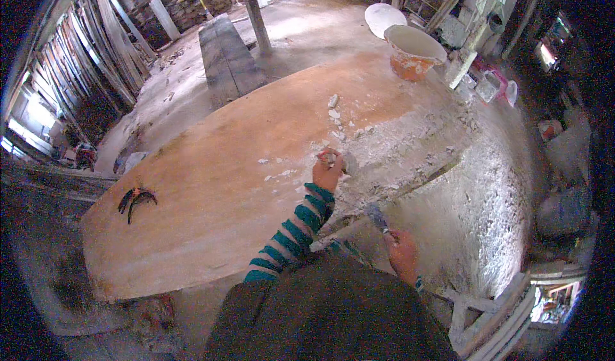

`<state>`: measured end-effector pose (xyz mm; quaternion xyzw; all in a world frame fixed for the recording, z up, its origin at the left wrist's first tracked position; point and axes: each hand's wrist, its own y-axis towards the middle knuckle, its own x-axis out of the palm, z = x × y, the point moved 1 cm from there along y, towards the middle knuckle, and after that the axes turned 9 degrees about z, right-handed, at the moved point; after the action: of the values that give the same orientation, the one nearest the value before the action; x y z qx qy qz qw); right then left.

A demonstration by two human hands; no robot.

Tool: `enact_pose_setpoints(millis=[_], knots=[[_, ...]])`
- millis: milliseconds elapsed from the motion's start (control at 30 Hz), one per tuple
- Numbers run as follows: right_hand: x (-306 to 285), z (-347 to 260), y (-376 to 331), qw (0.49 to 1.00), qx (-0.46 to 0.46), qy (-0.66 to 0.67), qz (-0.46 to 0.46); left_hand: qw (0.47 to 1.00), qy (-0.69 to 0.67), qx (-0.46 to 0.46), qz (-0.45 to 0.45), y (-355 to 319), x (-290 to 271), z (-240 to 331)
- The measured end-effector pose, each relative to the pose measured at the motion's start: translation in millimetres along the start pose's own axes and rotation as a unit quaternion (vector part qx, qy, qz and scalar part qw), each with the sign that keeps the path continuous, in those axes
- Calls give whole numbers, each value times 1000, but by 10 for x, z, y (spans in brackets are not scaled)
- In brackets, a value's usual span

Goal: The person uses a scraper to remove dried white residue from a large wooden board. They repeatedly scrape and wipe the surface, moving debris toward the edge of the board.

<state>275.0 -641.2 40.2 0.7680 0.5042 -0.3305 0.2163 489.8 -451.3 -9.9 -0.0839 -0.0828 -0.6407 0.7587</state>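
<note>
My left hand (327, 171), in a green-and-white striped sleeve, is over the middle of a large tan wooden board (256, 143). Its fingers curl around a pale clay-like lump (331, 158), partly hidden by the hand. Closed round the handle of a small scraper (378, 218), my right hand (402, 256) is lower and further right, beside the board's near edge. The tool's grey head points up and left, and its exact shape is blurred. Whitish crumbs (336, 123) trail away beyond my left hand, and thicker pale residue (397, 149) coats the board to its right.
A white-smeared orange tub (413, 57) stands at the board's far right, with a round white disc (384, 19) behind it. Black curved strips (136, 201) lie on the left. Beyond are a dark bench (229, 60) and a post (256, 21). A rough whitish surface (493, 207) is at right.
</note>
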Motion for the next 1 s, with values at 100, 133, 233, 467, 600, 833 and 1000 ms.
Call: enact_pose_setpoints(millis=[100,133,233,467,600,833,1000], knots=[[16,-101,-5,998,-8,-6,-66,996,-72,44,-36,-162,-299,158],[16,-150,-20,995,-7,-7,-95,1000,4,19,-12,-217,-492,241],[68,-111,-151,987,37,-38,-152,996,38,22,74,-523,-1151,385],[295,56,-323,994,26,13,-110,950,206,-37,233,-1334,-2269,659],[352,-110,-426,997,4,-2,-78,954,198,-57,218,-1364,-2359,550],[710,-401,-785,997,-36,-59,-24,966,251,46,46,-1055,-2508,446],[832,-572,-955,997,45,-24,63,941,332,53,-47,-992,-2490,696]])
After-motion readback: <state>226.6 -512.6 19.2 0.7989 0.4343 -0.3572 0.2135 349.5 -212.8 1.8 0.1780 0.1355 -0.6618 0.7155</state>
